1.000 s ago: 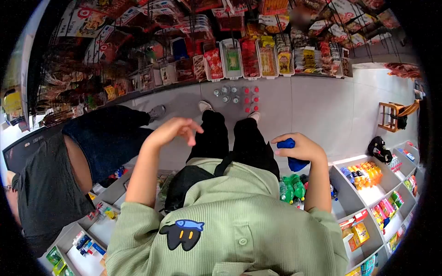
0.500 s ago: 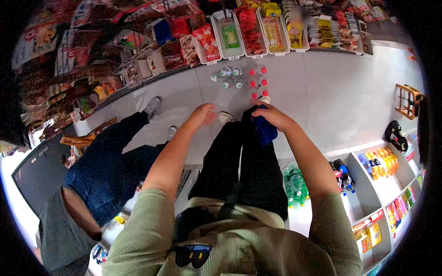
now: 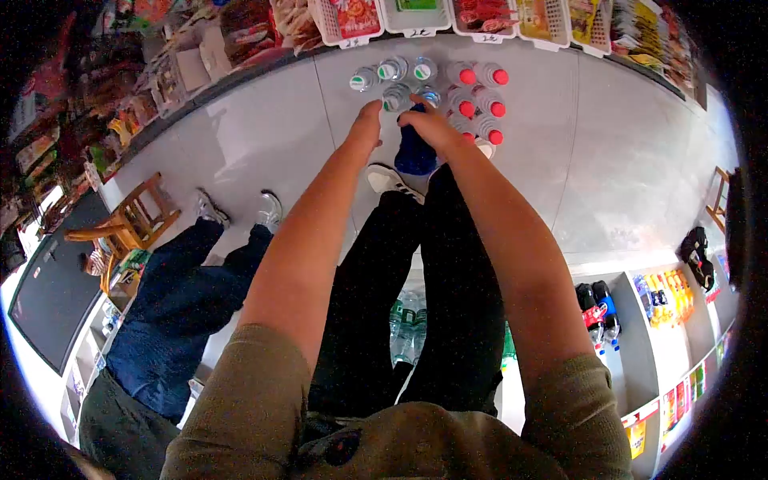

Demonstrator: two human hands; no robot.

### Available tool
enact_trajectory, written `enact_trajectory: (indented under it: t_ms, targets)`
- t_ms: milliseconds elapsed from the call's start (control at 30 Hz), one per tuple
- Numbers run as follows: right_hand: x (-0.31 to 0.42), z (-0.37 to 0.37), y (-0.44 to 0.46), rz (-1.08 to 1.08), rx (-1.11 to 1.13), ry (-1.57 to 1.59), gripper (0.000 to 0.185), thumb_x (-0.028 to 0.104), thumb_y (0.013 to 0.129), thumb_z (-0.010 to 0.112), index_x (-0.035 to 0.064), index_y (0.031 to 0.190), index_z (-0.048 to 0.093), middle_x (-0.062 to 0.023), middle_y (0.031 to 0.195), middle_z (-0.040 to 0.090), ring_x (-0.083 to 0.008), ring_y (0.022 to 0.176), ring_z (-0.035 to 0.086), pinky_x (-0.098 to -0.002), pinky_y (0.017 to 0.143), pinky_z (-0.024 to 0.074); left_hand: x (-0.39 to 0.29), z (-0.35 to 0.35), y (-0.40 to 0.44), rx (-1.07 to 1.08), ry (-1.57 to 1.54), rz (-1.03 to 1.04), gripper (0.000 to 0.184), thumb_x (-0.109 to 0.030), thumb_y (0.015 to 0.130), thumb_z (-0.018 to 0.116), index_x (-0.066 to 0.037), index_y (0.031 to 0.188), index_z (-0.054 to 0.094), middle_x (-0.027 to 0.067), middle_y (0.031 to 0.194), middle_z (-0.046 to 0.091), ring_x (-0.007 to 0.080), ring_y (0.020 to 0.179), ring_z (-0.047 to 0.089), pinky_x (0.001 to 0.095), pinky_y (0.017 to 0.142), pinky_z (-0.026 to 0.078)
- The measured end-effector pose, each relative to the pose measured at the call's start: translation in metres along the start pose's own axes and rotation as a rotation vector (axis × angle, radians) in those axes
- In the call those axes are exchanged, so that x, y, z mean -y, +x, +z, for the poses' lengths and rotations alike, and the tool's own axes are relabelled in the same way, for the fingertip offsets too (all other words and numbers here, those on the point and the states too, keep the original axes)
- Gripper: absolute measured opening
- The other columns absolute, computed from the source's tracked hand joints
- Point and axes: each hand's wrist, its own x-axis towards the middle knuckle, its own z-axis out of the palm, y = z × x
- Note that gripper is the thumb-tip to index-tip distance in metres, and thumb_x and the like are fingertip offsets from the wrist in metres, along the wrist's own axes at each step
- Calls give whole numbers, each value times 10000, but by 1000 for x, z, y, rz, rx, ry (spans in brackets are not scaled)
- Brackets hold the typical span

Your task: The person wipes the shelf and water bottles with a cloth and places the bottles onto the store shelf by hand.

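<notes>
Head view: your right hand, upper centre of the frame, pinches the blue cloth between thumb and fingers; the cloth hangs bunched below the grip, just above your white shoe. Your left hand, just left of it, looks half-open, fingers extended, nothing visible in it; finger detail is blurred. Ahead of both hands, clear bottles with green-and-white caps stand close together on the floor; the red-capped bottles stand beside them, to the right. The nearest green-and-white cap is close to your left fingertips; cannot tell whether they touch. Risk, as judged: bottles look light and tightly grouped, so a sideways brush of the left fingers could tip one into its neighbours. Loose cloth is a second cause; a low swing could catch a bottle or drape over the caps and hide them. Your other shoe sits right by the lowest red caps, so a small foot shift could knock those. Cloth also partly blocks your view of the floor, making a misjudged reach likelier.
</notes>
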Motion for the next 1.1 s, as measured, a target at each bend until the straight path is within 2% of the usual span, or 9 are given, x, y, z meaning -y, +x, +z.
enact_trajectory:
  t_ms: [200,267,400,500,667,733,800,867,1100]
  targets:
    - [-15,23,40,-27,84,122,722,233,745,637,24,1393,396,-101,1047,614,-179,924,577,-288,786,450,13,14,35,22,-132,-34,578,-544,919,419,-78,1246,517,112,1213,547,224,1084,507,419,865,430]
    - [-15,28,41,-27,70,185,627,225,780,617,34,1349,436,-104,1032,614,-186,884,585,-286,768,455,24,17,47,-59,-241,153,568,-497,928,393,-45,1212,585,140,1034,629,236,929,573,328,849,441]
    - [-40,41,69,-55,-42,82,475,224,776,618,49,1211,547,-99,993,627,-192,874,585,-296,784,458,15,14,27,-42,-304,-26,571,-491,931,396,-15,1180,590,141,1060,628,237,943,577,317,877,421]
    - [-32,41,54,-169,-64,-165,416,304,717,659,65,1056,628,-186,997,662,-359,940,633,-416,805,492,13,10,-10,21,-348,-32,523,-520,938,387,-89,1141,602,90,1072,611,217,977,556,353,861,433]
    - [1,41,-21,-225,-6,-598,384,294,719,653,95,1048,638,-194,1029,656,-385,985,619,-442,859,500,61,-13,-37,-24,44,245,509,-451,964,351,-69,1242,537,86,1152,598,203,1018,557,340,852,443]
    - [27,49,-66,-157,-9,-691,401,281,736,644,106,1097,631,-187,1061,649,-354,1013,622,-455,864,506,51,-25,-80,-17,99,230,424,-342,973,401,-103,1314,482,88,1202,578,229,1062,557,344,893,446]
    - [39,55,-101,-227,0,-819,401,254,700,687,144,1083,646,-172,1007,657,-353,951,626,-436,827,506,63,-37,-97,11,181,494,584,63,788,535,-42,1352,430,177,1309,517,325,1127,563,389,991,425]
    - [61,57,-146,-355,21,-923,394,247,699,682,155,1081,653,-171,1003,654,-345,956,623,-447,826,505,41,-50,-147,18,562,528,646,-2,763,619,-45,1371,407,195,1367,461,347,1222,491,389,1043,380]
    - [162,55,-315,-444,170,-945,304,247,688,661,117,961,694,-195,894,663,-374,829,647,-464,748,523,-10,-72,-286,-2,767,889,799,-171,679,761,-41,1377,393,204,1432,378,353,1356,320,427,1107,289]
